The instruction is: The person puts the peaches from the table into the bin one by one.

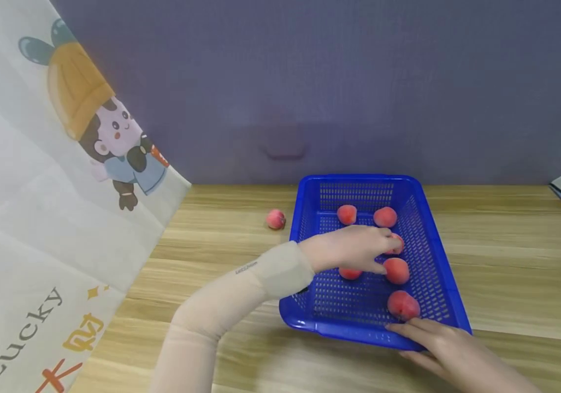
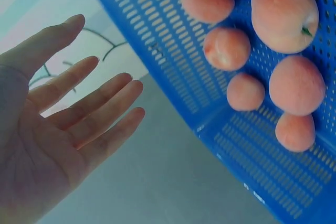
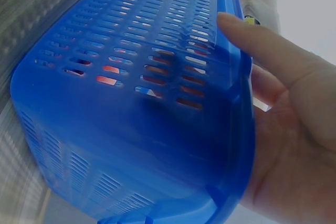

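Observation:
A blue perforated plastic basket (image 1: 443, 259) holds several red-pink peaches. My left hand (image 1: 359, 245) reaches over it from the left, palm down. Its fingertips overlap one peach (image 1: 397, 244) in the head view, and its thumb is close to another peach (image 1: 396, 271). In the left wrist view, the left hand (image 2: 79, 124) has its fingers spread and no peach in them. At the near right corner my right hand (image 1: 432, 341) grips the basket's rim; the right wrist view shows the thumb against the outer wall (image 3: 131, 124). Beside that corner, inside, lies another peach (image 1: 403, 305).
One loose peach (image 1: 275, 219) lies on the wooden table (image 1: 226, 234), left of the basket. Behind the table rises a grey-blue panel (image 1: 280, 82). A white sheet with a printed cartoon figure (image 1: 113, 125) hangs along the left.

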A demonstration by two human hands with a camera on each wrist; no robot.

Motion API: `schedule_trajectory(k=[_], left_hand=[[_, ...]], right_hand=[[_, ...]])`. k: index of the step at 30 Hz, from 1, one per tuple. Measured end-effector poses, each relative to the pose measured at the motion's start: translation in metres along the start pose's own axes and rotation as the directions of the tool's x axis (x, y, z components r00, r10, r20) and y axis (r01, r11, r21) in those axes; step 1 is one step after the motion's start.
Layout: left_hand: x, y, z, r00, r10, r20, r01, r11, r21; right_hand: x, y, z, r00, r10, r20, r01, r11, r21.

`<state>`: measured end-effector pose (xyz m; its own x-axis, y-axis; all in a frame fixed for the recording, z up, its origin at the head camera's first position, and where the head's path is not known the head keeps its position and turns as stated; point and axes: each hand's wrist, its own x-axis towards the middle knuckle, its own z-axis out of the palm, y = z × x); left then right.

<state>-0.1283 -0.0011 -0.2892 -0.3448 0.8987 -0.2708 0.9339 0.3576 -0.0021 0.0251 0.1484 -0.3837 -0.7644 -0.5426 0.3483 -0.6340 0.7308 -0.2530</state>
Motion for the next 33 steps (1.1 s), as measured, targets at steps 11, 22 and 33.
schedule_trajectory(k=[11, 22, 33], left_hand=[[-0.009, -0.036, -0.013, 0.974, -0.154, -0.168, 0.133, 0.982, -0.131], [-0.017, -0.076, -0.022, 0.884, -0.314, -0.346, 0.242, 0.941, -0.235], [-0.021, -0.113, -0.019, 0.747, -0.524, -0.409, 0.391, 0.844, -0.367]], right_hand=[[0.008, 0.031, -0.009, 0.999, -0.012, 0.049, 0.012, 1.000, 0.005], [0.014, 0.063, -0.019, 0.997, -0.029, 0.074, 0.028, 0.999, 0.015], [0.023, 0.096, -0.029, 0.990, -0.059, 0.125, 0.053, 0.997, 0.047]])
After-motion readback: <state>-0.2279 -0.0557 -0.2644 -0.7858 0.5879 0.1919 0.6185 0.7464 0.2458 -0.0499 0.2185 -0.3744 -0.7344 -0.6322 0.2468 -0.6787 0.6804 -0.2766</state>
